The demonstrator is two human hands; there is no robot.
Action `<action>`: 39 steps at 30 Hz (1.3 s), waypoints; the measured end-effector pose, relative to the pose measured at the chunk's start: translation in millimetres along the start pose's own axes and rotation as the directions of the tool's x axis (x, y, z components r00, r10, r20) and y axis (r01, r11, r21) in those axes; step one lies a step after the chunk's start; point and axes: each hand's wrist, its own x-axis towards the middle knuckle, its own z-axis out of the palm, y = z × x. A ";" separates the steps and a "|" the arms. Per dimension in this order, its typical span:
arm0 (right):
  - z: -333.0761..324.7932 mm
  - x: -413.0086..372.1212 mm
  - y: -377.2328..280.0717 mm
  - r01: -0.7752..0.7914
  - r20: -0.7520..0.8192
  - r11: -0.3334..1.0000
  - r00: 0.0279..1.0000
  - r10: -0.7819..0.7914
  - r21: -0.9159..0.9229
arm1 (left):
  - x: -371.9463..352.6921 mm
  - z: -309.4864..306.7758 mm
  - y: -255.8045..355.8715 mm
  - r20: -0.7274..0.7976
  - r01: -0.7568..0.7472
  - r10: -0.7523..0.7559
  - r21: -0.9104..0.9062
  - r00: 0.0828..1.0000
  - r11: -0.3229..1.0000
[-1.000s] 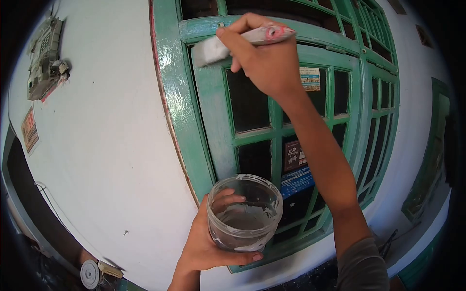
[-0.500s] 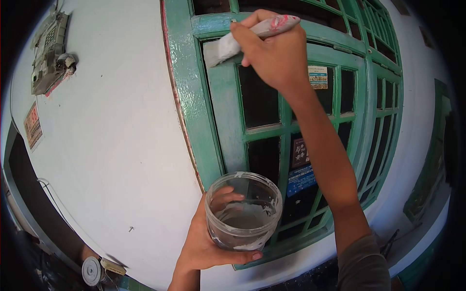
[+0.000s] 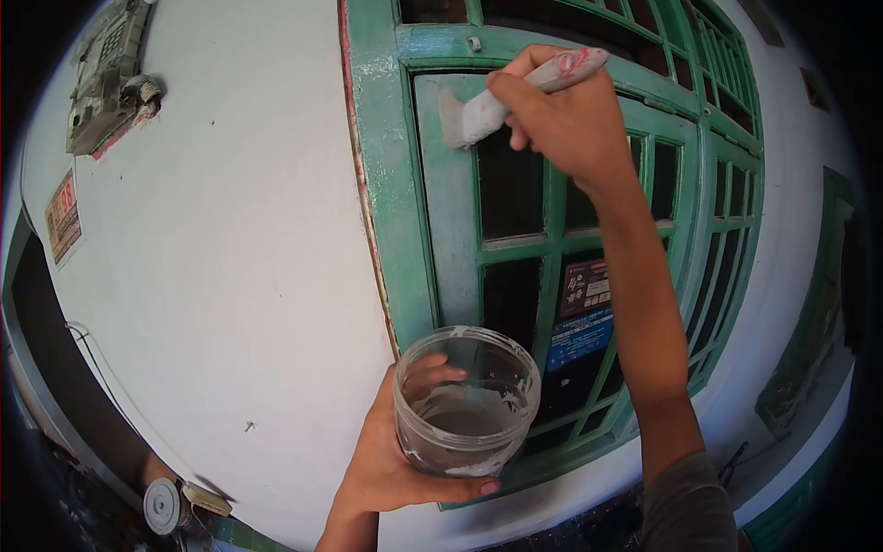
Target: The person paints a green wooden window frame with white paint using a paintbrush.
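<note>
My right hand (image 3: 575, 120) is closed round the handle of a paintbrush (image 3: 483, 117), which has whitish paint on it and red marks near the handle's end. Its bristles lie against the upper left corner of a green window shutter (image 3: 451, 212) with dark panes. Low in the view, my left hand (image 3: 395, 460) grips a clear plastic jar (image 3: 467, 405) from the left and below. Greyish paint sits in the jar, and smears of it mark the inner wall. Fingers of the left hand show through the clear plastic.
A white wall (image 3: 239, 230) fills the left side, bearing an electricity meter (image 3: 106, 83) and a small orange notice (image 3: 63, 216). Stickers (image 3: 581, 336) cling to the panes. A round-lidded can (image 3: 164, 506) stands at the lower left. A green frame (image 3: 386, 184) surrounds the shutter.
The brush has moved a little down and right on the shutter's top corner. The view has shifted, so the window sits further right. The left hand still holds the jar.
</note>
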 end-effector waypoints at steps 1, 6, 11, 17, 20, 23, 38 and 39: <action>-5.6 0.7 0.6 -0.013 0.032 0.999 0.999 0.013 0.029 | -0.9 0.0 0.5 0.001 0.004 -0.004 -0.002 1.000 1.000; -3.3 10.7 -1.7 0.103 -0.084 0.986 0.992 -0.092 0.132 | -2.4 -3.3 -1.1 0.012 -0.017 0.017 0.011 1.000 1.000; -2.5 -3.7 -3.0 -0.047 0.105 0.997 0.994 0.041 0.059 | -7.1 -6.3 -0.2 0.026 -0.024 0.024 0.020 0.999 1.000; -8.6 -3.0 -12.3 0.075 0.078 0.979 0.993 -0.091 0.190 | -9.8 -7.8 2.6 0.019 -0.021 0.020 0.025 1.000 0.999; 5.6 -1.3 -4.5 0.207 -0.065 0.977 0.977 -0.203 0.049 | -9.9 -4.8 6.1 0.006 0.009 -0.009 -0.012 1.000 1.000; 11.0 -12.3 -1.2 0.144 -0.070 0.989 0.988 -0.141 0.044 | -11.7 -8.0 2.5 0.021 -0.004 0.004 0.016 1.000 1.000; -8.9 -15.2 22.1 0.080 -0.176 0.996 0.982 -0.070 0.048 | -9.7 -9.6 -0.2 0.091 -0.013 0.011 0.022 0.996 1.000; -16.3 -18.6 23.4 0.075 -0.222 0.997 0.972 -0.076 -0.013 | -10.8 -10.9 1.2 0.083 0.001 -0.001 0.010 0.997 1.000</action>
